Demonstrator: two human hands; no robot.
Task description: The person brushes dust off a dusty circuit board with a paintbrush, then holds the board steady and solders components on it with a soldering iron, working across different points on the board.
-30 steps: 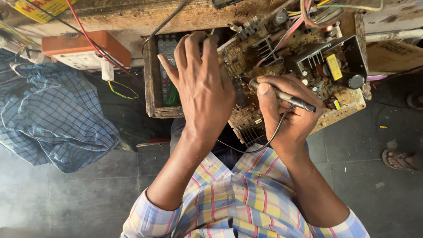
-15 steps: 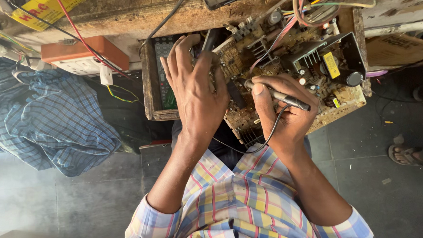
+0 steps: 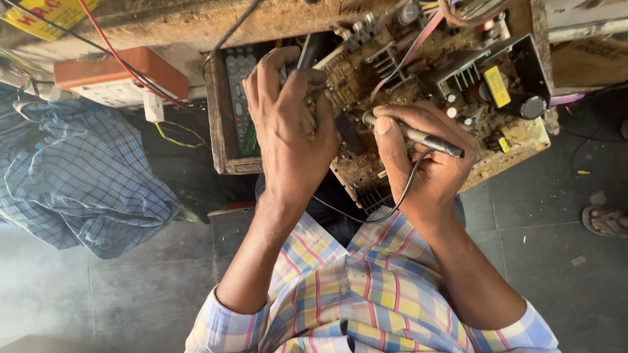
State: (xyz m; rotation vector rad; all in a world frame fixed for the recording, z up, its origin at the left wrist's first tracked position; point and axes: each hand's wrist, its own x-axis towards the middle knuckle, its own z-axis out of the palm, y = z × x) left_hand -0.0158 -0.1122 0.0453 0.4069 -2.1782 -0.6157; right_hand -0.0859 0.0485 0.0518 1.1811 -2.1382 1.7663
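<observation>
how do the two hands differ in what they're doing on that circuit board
The left hand lies spread, palm down, on the brown circuit board with fingers curled at its upper edge; the right hand is closed in a pen grip. The left hand's palm hides anything under it; the right hand holds a dark corded probe-like tool. Both rest over the same board.

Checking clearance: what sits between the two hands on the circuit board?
In the head view, a bare strip of brown circuit board with a dark oblong part separates the left hand from the right hand, which holds a corded pen-like tool.
</observation>
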